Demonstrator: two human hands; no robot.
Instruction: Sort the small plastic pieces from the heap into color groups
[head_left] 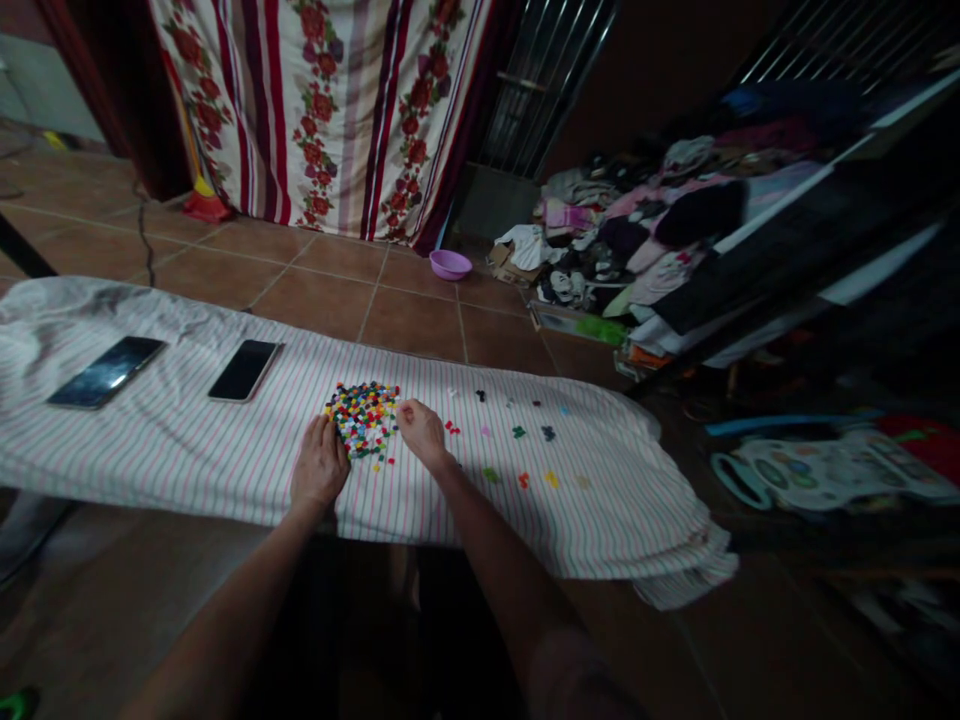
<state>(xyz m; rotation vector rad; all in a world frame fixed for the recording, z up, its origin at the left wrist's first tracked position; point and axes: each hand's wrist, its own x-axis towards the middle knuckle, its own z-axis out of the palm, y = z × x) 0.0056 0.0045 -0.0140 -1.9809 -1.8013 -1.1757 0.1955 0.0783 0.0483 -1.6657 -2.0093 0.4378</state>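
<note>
A heap of small mixed-colour pieces (365,415) lies on a striped cloth (180,440). My left hand (321,460) rests at the heap's left edge, its fingers close together against the pieces. At the right edge is my right hand (421,430), its fingers pinched; anything between them is too small to see. Right of it, small single-colour groups sit apart in rows, among them dark green (519,432), orange (523,480), yellow (552,479), light green (490,475), pink (486,431) and black (481,396).
Two dark phones, one larger (109,372) and one smaller (244,370), lie on the cloth at left. A purple basin (450,264) stands on the tiled floor beyond, near a floral curtain (322,110). Piled clothes (637,220) fill the right back.
</note>
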